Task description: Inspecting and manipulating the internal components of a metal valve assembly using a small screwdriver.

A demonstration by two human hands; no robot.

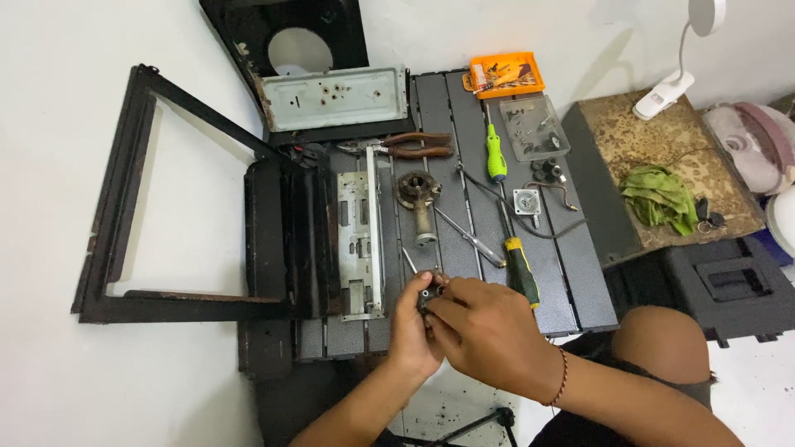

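Two hands, your left hand (414,319) and right hand (484,331), clamp one small metal part (431,291) together at the table's (580,281) near edge, steadying it.

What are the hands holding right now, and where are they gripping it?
Both the left hand and right hand pinch a small dark metal part by its sides; most of it is hidden.
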